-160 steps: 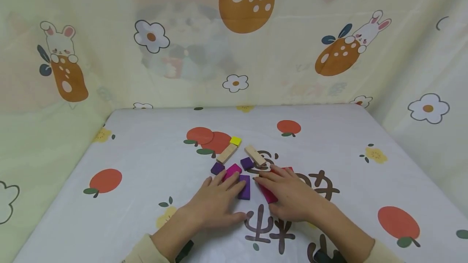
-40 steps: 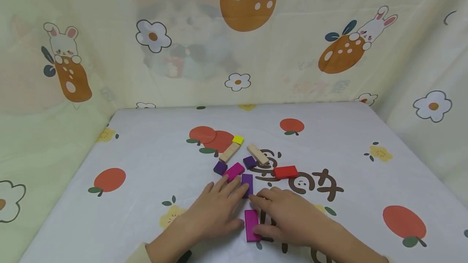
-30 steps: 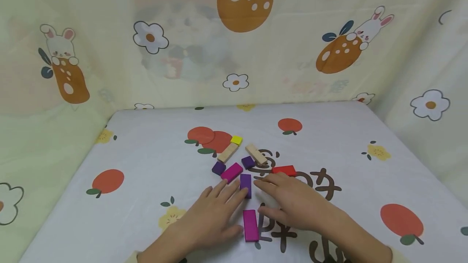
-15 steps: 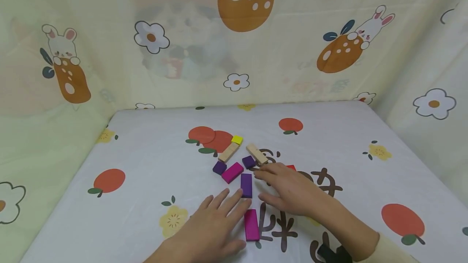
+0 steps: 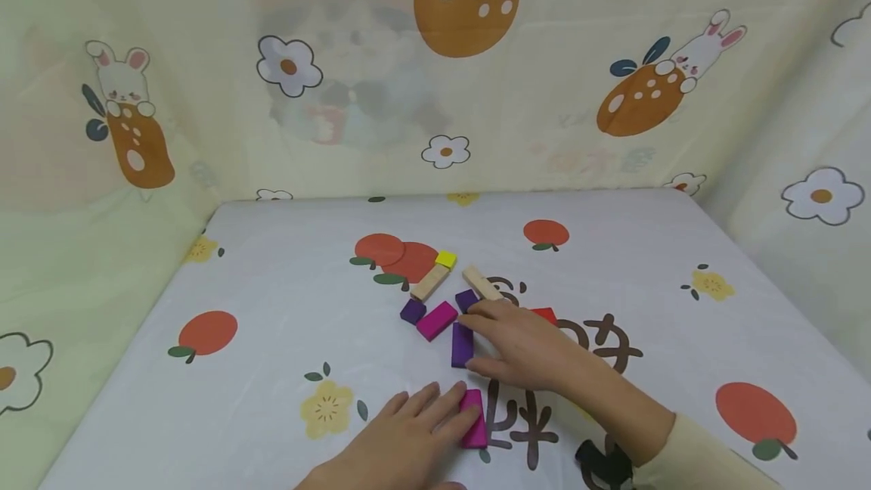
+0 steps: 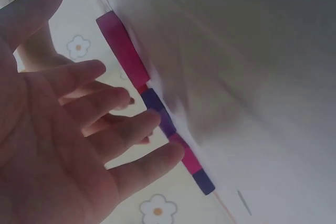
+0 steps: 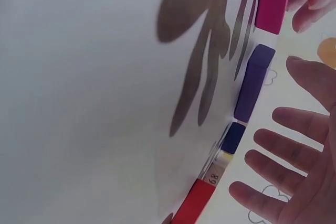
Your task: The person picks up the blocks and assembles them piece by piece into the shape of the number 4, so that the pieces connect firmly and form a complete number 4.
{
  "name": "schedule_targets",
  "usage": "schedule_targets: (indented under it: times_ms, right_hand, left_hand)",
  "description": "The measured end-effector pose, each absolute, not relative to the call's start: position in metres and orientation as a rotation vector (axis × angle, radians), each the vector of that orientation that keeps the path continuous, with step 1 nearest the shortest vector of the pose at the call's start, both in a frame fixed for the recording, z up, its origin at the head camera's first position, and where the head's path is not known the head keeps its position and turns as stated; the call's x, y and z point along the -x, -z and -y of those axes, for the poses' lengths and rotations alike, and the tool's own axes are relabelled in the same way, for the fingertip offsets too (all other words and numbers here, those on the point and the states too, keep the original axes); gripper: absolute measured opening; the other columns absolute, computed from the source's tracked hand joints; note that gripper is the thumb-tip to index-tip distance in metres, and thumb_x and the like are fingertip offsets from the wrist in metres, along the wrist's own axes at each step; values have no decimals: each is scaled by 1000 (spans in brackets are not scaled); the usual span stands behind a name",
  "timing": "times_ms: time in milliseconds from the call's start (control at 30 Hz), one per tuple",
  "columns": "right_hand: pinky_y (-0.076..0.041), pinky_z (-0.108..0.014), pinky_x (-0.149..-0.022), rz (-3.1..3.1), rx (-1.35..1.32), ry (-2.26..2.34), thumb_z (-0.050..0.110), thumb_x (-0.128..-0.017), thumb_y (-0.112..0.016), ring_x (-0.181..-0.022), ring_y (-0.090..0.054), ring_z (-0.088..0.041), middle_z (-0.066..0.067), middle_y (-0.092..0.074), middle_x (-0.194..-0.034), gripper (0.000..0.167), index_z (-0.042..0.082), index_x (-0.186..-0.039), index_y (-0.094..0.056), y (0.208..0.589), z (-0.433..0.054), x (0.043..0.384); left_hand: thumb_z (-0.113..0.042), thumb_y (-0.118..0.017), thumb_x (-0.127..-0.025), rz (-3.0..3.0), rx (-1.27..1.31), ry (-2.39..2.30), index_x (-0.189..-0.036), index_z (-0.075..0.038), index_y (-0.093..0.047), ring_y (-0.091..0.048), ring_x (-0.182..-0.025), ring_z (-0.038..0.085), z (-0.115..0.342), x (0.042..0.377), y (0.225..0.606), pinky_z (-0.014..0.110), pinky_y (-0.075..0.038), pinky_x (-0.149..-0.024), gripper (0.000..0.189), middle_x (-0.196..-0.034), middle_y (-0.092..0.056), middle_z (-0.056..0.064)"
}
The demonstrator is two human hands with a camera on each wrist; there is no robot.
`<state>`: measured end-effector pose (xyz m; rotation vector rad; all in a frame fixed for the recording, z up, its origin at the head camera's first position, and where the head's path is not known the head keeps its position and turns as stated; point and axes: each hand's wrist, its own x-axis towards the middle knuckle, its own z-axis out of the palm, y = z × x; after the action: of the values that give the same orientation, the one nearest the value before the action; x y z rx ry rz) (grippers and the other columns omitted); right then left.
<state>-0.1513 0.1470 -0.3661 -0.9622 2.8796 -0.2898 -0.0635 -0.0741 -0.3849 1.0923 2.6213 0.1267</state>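
My left hand [image 5: 408, 437] hovers at the front, its fingers extended; in the head view the fingertips overlap the near magenta block [image 5: 474, 423]. Contact there cannot be told. My right hand [image 5: 520, 342] spreads its thumb and fingers by the long purple block [image 5: 463, 346], which lies lengthwise behind the magenta one. In the right wrist view the fingers of the right hand [image 7: 294, 161] look straight, with a gap to the purple block [image 7: 254, 85]. Beyond lie another magenta block [image 5: 437, 320] and two small purple blocks, one [image 5: 413, 312] at left, the other [image 5: 466, 300] partly behind the right hand.
Two plain wooden blocks, one left [image 5: 430, 283] and one right [image 5: 480, 283], slant towards each other at the back. A yellow block [image 5: 445, 259] touches the left one's far end. A red block [image 5: 544, 315] is partly hidden behind the right hand. A printed cloth [image 5: 272, 324] covers the table.
The near magenta block, formerly under my right hand, now lies closer to me, pointing away. My left hand has drawn back towards me. My right hand has lately shifted left to the purple block.
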Motion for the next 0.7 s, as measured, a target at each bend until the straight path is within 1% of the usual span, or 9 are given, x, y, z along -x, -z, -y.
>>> schedule_targets:
  times_ms: [167, 300, 467, 700]
  right_hand:
    - [-50, -50, -109, -2842, 905, 283, 42, -89, -80, -134, -57, -29, -8, -61, -142, 64, 13, -143, -63, 369, -140, 155]
    - [-51, -50, -108, -2836, 897, 262, 43, -87, -81, -133, -58, -28, -8, -62, -142, 65, 14, -143, -63, 373, -137, 157]
    - [-51, -49, -108, -2826, 883, 224, 43, -87, -82, -132, -59, -27, -7, -62, -141, 66, 15, -143, -63, 375, -133, 159]
    - [-54, -47, -105, -2815, 855, 185, 41, -87, -82, -124, -63, -24, -6, -66, -135, 65, 17, -144, -62, 375, -132, 160]
  left_hand:
    - [-78, -53, -90, -2573, -1128, -161, -162, -35, -32, -42, -149, 30, 76, 62, 388, 55, -48, -110, 86, -170, -30, -6]
    - [-78, -51, -91, -2548, -1136, -166, -162, -37, -30, -41, -149, 30, 77, 62, 389, 54, -48, -111, 85, -170, -28, -7]
    - [-78, -49, -93, -2547, -1145, -164, -162, -37, -30, -41, -149, 30, 77, 61, 390, 54, -48, -110, 83, -171, -27, -6]
    - [-79, -46, -93, -2543, -1166, -143, -163, -38, -29, -42, -149, 29, 78, 62, 390, 52, -49, -110, 83, -171, -27, -7]
